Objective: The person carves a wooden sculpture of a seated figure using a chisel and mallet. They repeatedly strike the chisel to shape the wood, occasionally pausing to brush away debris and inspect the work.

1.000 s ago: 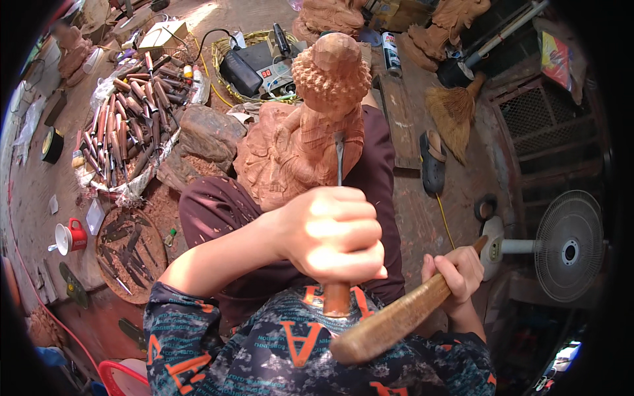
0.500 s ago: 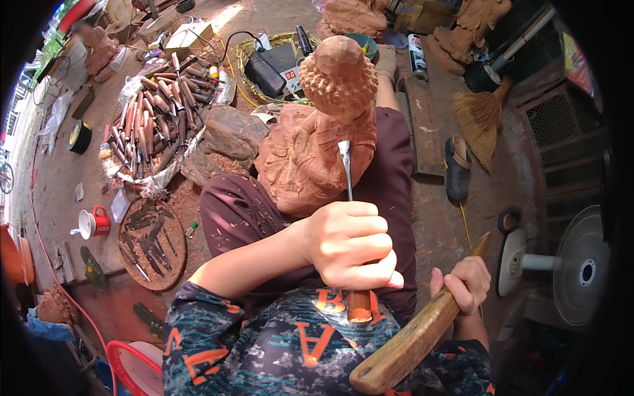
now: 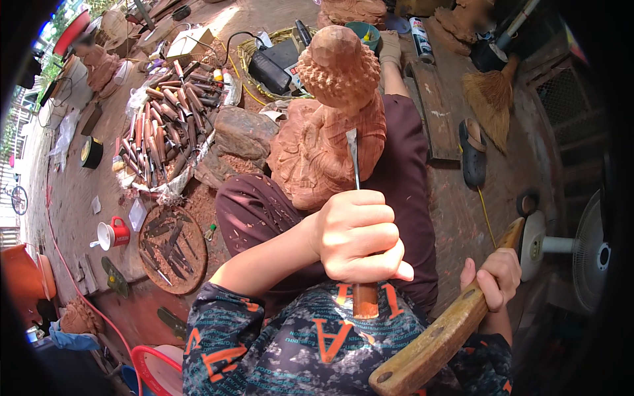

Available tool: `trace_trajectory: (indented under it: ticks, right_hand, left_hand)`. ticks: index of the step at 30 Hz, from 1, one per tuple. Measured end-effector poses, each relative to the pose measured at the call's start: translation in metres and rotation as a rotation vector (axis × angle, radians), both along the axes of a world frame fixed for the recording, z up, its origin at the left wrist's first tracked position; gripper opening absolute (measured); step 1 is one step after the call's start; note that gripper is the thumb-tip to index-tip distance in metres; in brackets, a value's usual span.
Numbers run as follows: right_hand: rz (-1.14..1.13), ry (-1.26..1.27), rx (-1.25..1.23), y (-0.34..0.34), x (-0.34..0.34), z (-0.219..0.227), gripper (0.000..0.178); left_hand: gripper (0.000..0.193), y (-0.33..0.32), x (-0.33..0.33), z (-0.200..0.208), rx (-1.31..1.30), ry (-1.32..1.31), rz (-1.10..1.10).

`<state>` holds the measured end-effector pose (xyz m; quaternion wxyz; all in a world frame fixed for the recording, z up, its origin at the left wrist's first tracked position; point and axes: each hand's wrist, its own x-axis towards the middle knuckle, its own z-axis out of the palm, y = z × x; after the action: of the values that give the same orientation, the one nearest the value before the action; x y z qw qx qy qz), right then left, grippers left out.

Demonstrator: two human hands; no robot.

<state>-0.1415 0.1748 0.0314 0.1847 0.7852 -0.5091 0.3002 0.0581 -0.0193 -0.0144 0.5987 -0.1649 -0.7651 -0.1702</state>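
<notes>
My left hand (image 3: 360, 236) is closed in a fist around a wood chisel (image 3: 355, 158). Its flat metal blade points away from me, and the tip lies over the back of a reddish wooden carving (image 3: 310, 155); whether it touches cannot be told. The carving is a seated figure with a knobbly round head, standing between my legs. In my right hand (image 3: 496, 277) is a long wooden mallet (image 3: 442, 346), gripped near its narrow far end. Its thick end slants down toward my shirt, apart from the chisel's handle.
A pile of chisels (image 3: 165, 132) lies at the left, with a round board of blades (image 3: 173, 251) and a red mug (image 3: 113, 232) nearer. Stone blocks (image 3: 244, 135) sit beside the carving. At the right are a plank (image 3: 432, 112), a clog (image 3: 473, 155), a broom (image 3: 492, 92) and a fan (image 3: 588, 257).
The view has shifted, so most surroundings appear farther right. My right hand has swung the mallet slightly outward to the right. My left hand keeps its grip on the chisel at the carving.
</notes>
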Motion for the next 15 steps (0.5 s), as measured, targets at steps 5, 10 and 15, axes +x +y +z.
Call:
trace_trajectory:
  ticks: [5, 10, 15]
  right_hand:
    - [-0.075, 0.092, 0.057, -0.006, 0.009, 0.007, 0.042]
    - [-0.064, 0.163, 0.074, -0.011, 0.013, 0.015, 0.039]
    - [-0.056, 0.020, 0.048, -0.008, 0.011, 0.008, 0.040]
  left_hand:
    - [0.032, -0.006, 0.009, 0.002, 0.059, -0.053, -0.098]
    - [0.032, -0.009, 0.009, 0.002, 0.039, -0.018, -0.089]
    - [0.028, 0.010, 0.013, 0.010, 0.009, -0.070, 0.129]
